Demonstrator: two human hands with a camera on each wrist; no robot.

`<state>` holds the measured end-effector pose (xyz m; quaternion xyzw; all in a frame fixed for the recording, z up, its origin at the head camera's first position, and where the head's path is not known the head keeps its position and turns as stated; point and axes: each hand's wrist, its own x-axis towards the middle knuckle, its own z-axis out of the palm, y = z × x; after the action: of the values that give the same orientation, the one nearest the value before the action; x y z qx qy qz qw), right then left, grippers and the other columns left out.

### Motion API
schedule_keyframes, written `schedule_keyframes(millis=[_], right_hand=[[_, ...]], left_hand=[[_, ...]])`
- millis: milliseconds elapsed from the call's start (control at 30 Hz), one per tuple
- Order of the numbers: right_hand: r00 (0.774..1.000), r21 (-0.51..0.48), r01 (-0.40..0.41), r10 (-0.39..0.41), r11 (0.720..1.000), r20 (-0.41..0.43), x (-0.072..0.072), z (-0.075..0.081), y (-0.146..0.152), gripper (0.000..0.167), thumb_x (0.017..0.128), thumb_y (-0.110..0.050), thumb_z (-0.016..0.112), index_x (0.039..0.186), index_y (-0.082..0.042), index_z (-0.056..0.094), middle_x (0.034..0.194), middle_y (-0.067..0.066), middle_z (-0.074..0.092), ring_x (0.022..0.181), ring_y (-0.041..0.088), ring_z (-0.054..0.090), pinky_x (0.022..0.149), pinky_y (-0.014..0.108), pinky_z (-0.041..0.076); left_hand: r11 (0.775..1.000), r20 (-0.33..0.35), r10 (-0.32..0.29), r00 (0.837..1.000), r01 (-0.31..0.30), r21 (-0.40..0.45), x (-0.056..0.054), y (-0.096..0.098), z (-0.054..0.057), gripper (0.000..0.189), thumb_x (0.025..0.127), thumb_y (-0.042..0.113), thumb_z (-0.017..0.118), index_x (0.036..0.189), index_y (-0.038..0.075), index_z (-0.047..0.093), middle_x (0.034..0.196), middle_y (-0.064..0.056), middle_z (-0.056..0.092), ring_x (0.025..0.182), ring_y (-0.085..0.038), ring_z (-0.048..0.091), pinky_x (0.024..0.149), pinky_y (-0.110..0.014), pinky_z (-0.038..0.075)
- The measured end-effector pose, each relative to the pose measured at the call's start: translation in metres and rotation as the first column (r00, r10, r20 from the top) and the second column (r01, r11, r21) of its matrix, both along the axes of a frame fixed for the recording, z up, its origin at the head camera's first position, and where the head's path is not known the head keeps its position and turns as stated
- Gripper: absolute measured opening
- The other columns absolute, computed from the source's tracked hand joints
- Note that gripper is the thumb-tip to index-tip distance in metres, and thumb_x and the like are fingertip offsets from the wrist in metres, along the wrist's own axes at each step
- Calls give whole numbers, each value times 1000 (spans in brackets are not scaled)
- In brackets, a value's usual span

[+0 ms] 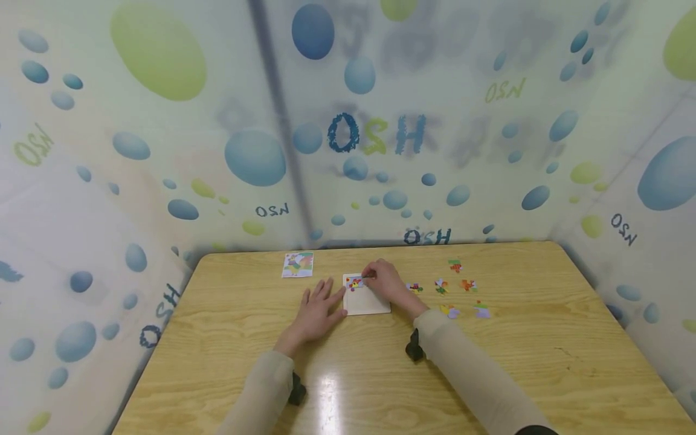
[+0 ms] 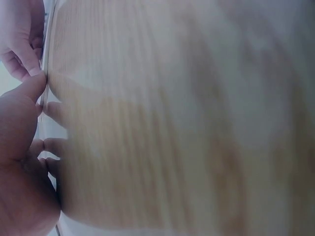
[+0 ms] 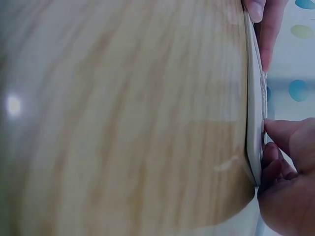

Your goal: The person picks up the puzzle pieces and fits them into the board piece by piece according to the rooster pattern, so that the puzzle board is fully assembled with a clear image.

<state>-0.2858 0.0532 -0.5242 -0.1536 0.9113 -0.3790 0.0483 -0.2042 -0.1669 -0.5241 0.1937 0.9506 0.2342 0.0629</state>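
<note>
"Hands, quick?"

"From my remote seat: left hand (image 1: 317, 314) spread, thumb and forefinger against the board (image 1: 367, 301) at its left edge. I'd say that's steadying it. Right hand (image 1: 387, 283) over the board's far right part, fingertips bent in, pinching what looks like a small puzzle piece (image 1: 369, 277); mostly hidden by fingers."

"Why pinch?"

"Flat little thing; I'd guess fingertips let it be turned and lowered precisely."

"Others?"

"Joined pieces (image 1: 354, 283) in the board's far left corner. Loose pieces (image 1: 441, 286) right of the board, spaced apart, probably for easy picking. Picture card (image 1: 297, 264) beyond its left edge, likely for reference. Wooden table (image 1: 217, 344) underneath; bubble-print wall (image 1: 375, 181) behind."
</note>
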Motion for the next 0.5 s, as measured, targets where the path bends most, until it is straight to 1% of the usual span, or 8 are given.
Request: schedule_keyframes(millis=[100,233,333,500], right_hand=[[1000,-10,-7,7,1000,1,0,-1,1,5,95,-6,72,100,-6,73,96,4,61,91,20,57,83,37,51],[1000,-63,-20,21,998,13,0,0,8,11,98,-9,69,107,-5,73,100,6,62,89,19,58,80,36,52],[999,-107,-36,38,994,14,0,3,19,17,99,-11,67,114,-4,72,106,8,64,90,20,59,79,37,52],[998,-128,-54,52,990,-17,0,7,46,22,101,-10,66,121,-2,69,113,11,65,91,21,61,81,39,53]], left_hand=[[1000,2,3,1000,-3,6,0,0,0,58,105,37,57,156,11,45,167,-24,19,154,-45,12,119,-67,4],[1000,-1,2,1000,-2,9,0,0,-2,58,105,38,57,156,11,45,167,-24,19,154,-45,12,119,-68,4],[1000,-2,-2,1000,2,11,0,0,-2,59,105,38,57,156,11,45,167,-24,19,154,-45,12,118,-68,4],[1000,-2,-1,1000,1,9,0,0,-1,59,105,38,57,156,10,45,167,-24,18,154,-45,12,119,-68,4]])
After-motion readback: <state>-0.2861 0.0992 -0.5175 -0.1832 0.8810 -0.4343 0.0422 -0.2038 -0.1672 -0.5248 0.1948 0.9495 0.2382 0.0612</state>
